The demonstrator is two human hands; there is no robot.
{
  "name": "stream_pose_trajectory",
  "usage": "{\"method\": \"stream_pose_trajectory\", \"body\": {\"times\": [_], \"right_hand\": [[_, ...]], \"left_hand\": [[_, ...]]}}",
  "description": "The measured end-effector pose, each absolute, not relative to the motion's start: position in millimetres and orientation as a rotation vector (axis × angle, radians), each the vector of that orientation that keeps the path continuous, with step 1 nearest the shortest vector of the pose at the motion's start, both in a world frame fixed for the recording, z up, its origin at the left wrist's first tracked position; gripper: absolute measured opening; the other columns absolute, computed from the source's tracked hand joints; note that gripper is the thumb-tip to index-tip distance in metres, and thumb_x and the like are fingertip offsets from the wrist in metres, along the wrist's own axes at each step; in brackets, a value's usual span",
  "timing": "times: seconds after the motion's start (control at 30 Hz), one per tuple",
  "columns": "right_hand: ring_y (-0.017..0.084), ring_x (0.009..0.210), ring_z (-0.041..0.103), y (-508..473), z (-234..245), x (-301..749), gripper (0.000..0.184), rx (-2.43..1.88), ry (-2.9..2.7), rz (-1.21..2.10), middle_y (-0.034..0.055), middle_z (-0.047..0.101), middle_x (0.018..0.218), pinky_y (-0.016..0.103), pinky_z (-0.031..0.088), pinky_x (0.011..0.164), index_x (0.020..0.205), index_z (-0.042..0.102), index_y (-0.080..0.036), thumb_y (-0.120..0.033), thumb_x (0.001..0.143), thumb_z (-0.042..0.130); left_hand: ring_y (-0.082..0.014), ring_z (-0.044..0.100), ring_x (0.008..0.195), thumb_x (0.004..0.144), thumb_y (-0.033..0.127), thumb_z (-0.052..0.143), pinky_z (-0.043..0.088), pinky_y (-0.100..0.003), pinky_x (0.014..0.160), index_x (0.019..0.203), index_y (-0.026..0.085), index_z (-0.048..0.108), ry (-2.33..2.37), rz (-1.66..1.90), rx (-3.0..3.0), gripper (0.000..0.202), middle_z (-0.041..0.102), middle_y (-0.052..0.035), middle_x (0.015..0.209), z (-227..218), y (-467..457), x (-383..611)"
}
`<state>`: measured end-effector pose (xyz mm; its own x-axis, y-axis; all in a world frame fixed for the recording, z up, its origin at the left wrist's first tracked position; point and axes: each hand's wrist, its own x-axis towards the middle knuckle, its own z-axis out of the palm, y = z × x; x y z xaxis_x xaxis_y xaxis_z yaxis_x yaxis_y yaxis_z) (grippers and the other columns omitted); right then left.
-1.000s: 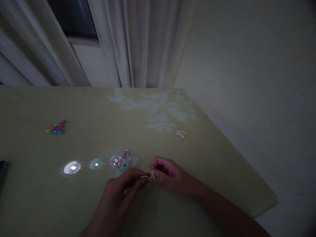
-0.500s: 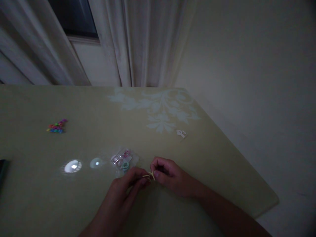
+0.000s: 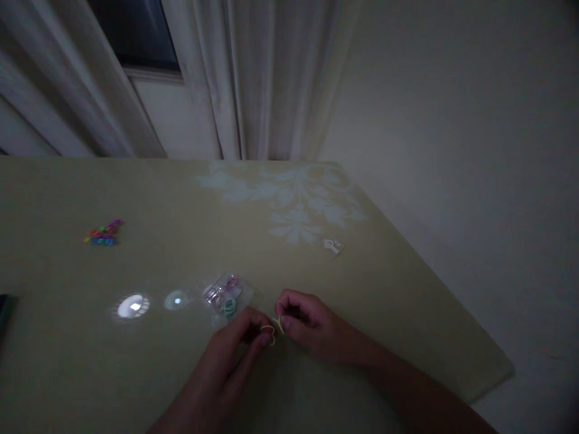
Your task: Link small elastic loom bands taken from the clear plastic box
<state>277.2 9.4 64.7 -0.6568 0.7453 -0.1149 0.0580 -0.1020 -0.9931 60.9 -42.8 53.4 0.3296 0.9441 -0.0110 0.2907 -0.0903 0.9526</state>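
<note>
My left hand [image 3: 230, 349] pinches a thin pale yellow elastic band [image 3: 273, 333], whose loop curves out past my fingertips. Just to the right, my right hand [image 3: 312, 325] is closed with thumb and forefinger on another pale yellow band-like piece [image 3: 278, 326] that has short ends sticking out. Whether the two yellow pieces are joined, I cannot tell. Beyond my left hand lies a clear plastic bag [image 3: 244, 292] with pink loops. Teal looped bands [image 3: 230, 308] are at its near side, by my left knuckles.
A small pile of bright coloured pieces [image 3: 104, 233] lies on the left of the table [image 3: 158, 374]. A small white scrap [image 3: 333, 246] is at the right. Part of a dark object [image 3: 5, 307] shows at the left edge. Curtains [image 3: 271, 78] hang behind the table.
The yellow loop at my left fingertips has opened wider and dropped slightly. Both hands stay in almost the same place.
</note>
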Motion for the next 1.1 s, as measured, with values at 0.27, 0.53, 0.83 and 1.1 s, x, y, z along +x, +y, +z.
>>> {"method": "stream_pose_trajectory", "body": {"times": [0.27, 0.53, 0.83, 1.1], "right_hand": [[0.012, 0.071, 0.039, 9, 62, 277, 0.033, -0.912, -1.684, 1.797, -0.0029, 0.045, 0.081, 0.024, 0.033, 0.063, 0.094, 0.054, -0.018, -0.050, 0.099, 0.061], [0.012, 0.070, 0.039, 10, 58, 277, 0.030, -0.911, -1.694, 1.770, -0.0030, 0.046, 0.080, 0.024, 0.033, 0.062, 0.095, 0.055, -0.017, -0.047, 0.100, 0.060], [0.012, 0.071, 0.040, 9, 56, 276, 0.029, -0.900, -1.699, 1.771, -0.0028, 0.047, 0.081, 0.024, 0.033, 0.063, 0.094, 0.056, -0.017, -0.046, 0.100, 0.061], [0.011, 0.070, 0.039, 10, 57, 276, 0.035, -0.918, -1.706, 1.797, -0.0032, 0.046, 0.080, 0.024, 0.032, 0.061, 0.095, 0.056, -0.017, -0.051, 0.099, 0.061]], "left_hand": [[-0.0143, 0.070, 0.084, 0.101, 0.026, 0.061, 0.054, -0.022, 0.077, 0.094, 0.028, 0.072, 1.075, 0.940, 1.706, 0.013, 0.074, 0.0020, 0.091, 55, -37, 56], [-0.0160, 0.063, 0.079, 0.101, 0.034, 0.056, 0.050, -0.023, 0.070, 0.090, 0.025, 0.063, 1.130, 0.868, 1.551, 0.016, 0.069, 0.0006, 0.087, 37, -43, 62], [-0.0170, 0.060, 0.078, 0.104, 0.036, 0.050, 0.049, -0.024, 0.069, 0.091, 0.024, 0.060, 1.081, 0.749, 1.573, 0.020, 0.064, -0.0005, 0.084, 36, -41, 58], [-0.0144, 0.068, 0.076, 0.100, 0.028, 0.058, 0.054, -0.020, 0.069, 0.091, 0.025, 0.067, 1.069, 0.871, 1.610, 0.012, 0.072, 0.0014, 0.083, 47, -37, 57]]}}
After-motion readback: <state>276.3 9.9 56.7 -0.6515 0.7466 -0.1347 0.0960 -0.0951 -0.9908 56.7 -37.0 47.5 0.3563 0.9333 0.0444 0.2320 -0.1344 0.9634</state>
